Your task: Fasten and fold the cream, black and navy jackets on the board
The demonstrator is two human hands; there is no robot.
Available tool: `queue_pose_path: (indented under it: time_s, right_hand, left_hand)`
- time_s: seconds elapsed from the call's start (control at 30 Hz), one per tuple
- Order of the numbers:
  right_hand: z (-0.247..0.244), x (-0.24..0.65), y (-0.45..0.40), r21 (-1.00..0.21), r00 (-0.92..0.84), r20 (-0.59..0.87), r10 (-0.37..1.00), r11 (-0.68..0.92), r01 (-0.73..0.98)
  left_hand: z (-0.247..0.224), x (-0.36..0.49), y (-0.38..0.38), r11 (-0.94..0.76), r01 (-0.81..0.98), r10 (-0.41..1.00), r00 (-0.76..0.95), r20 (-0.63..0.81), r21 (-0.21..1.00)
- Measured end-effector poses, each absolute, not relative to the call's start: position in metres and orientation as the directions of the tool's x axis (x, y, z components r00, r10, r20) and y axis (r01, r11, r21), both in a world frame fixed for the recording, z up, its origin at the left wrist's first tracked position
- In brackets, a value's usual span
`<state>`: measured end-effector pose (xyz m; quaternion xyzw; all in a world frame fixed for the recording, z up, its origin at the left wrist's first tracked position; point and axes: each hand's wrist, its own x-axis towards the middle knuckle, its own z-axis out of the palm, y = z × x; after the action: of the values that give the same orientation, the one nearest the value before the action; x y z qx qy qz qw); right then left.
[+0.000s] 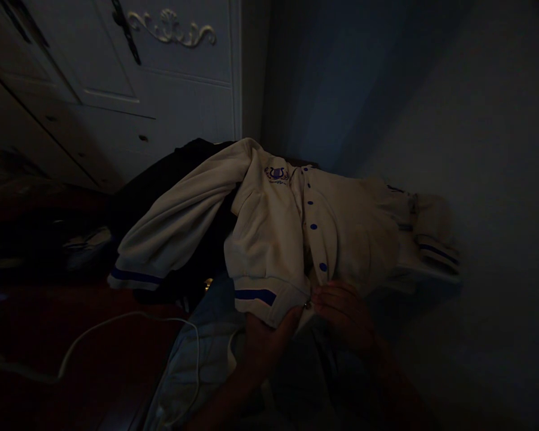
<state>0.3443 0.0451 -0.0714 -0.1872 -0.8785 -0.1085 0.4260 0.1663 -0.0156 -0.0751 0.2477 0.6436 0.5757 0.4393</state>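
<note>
A cream jacket (269, 239) with blue snap buttons and a blue stripe on its ribbed hem and cuffs lies spread in front of me. An embroidered emblem (276, 173) shows on its chest. My left hand (267, 338) is under the bottom hem, with the thumb pressing the corner of the front edge from above. My right hand (344, 308) pinches the opposite front edge, just below the lowest blue snap (323, 267). A small metallic snap (307, 304) shows between the two hands. The fingertips of both hands are close together.
A dark garment (161, 173) lies under the left sleeve. White cabinet doors (184, 96) with carved trim stand behind, and a wall (498, 149) rises at right. A white cable (130, 315) runs across the reddish floor (85, 341) to blue-grey fabric (206, 341). The light is dim.
</note>
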Motion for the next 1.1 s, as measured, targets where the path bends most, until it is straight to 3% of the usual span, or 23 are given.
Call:
queue_pose_path:
  time_s: [0.3, 0.6, 0.83, 1.1]
  right_hand:
    - [-0.065, 0.341, 0.045, 0.053, -0.573, 0.789, 0.224, 0.903, 0.426]
    - [-0.075, 0.336, 0.043, 0.033, -0.575, 0.781, 0.246, 0.902, 0.431]
    - [-0.066, 0.324, 0.034, 0.025, -0.538, 0.795, 0.280, 0.872, 0.489]
    - [-0.070, 0.325, 0.038, 0.011, -0.501, 0.814, 0.294, 0.854, 0.521]
  left_hand:
    - [-0.084, 0.163, -0.017, 0.226, -0.116, 0.873, -0.416, -0.254, 0.967]
    - [-0.085, 0.170, -0.027, 0.147, -0.264, 0.884, -0.397, -0.246, 0.953]
    - [-0.085, 0.169, -0.027, 0.304, -0.304, 0.836, -0.370, -0.406, 0.903]
    - [-0.080, 0.173, -0.021, 0.252, -0.512, 0.862, -0.267, -0.431, 0.821]
